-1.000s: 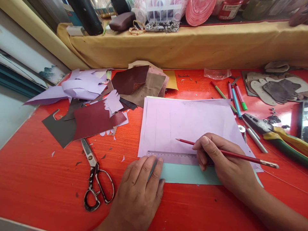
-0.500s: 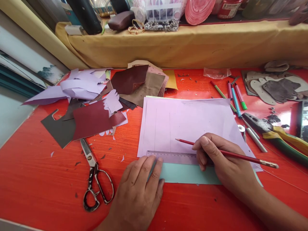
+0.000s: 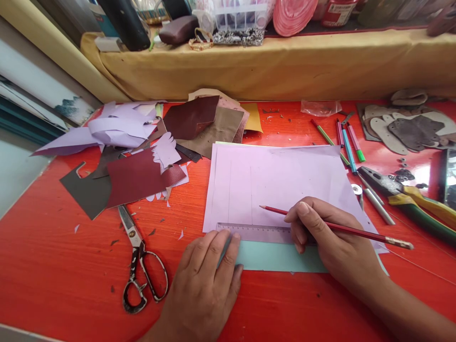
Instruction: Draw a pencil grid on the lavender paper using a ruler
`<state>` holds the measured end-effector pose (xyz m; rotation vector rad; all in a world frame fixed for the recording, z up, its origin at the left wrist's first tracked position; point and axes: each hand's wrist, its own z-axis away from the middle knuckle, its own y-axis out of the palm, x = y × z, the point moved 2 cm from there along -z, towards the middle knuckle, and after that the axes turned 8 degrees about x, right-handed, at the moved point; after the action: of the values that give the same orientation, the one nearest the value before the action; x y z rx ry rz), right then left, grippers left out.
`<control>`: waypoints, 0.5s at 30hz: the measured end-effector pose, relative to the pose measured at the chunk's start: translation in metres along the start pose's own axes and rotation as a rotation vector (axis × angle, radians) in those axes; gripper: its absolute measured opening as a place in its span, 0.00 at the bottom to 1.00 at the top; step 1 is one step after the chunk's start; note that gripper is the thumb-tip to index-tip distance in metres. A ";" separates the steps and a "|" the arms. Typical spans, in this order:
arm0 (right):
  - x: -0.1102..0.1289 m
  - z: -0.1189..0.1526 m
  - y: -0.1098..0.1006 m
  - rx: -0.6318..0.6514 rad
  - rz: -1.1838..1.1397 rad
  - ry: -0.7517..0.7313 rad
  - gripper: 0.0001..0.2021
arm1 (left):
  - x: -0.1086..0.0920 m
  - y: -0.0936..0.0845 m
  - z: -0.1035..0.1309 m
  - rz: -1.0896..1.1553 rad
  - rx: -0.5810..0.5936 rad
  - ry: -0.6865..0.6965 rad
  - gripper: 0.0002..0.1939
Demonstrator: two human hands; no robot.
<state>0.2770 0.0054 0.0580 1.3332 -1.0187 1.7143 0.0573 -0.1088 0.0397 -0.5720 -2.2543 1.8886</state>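
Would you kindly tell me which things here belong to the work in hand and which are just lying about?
In use:
red pencil in the right hand
ruler under the left hand
lilac paper

Apparently lying about:
scissors
pliers
felt-tip pens
dark red sheet

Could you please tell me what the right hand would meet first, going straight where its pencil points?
The right hand likely meets the lilac sheet under its pencil first; clearing that, perhaps the scrap pile. Height is unclear.
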 end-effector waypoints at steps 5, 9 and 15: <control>0.000 0.001 0.001 0.003 -0.009 0.006 0.23 | 0.001 0.000 0.001 -0.002 -0.006 0.001 0.19; 0.000 0.001 0.001 0.004 -0.016 0.011 0.23 | 0.001 0.000 0.000 0.007 -0.001 0.000 0.19; 0.000 0.001 0.000 0.004 -0.026 0.012 0.23 | 0.001 0.000 -0.001 0.004 -0.005 0.004 0.19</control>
<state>0.2774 0.0045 0.0585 1.3313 -0.9883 1.7038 0.0569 -0.1078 0.0400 -0.5808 -2.2578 1.8820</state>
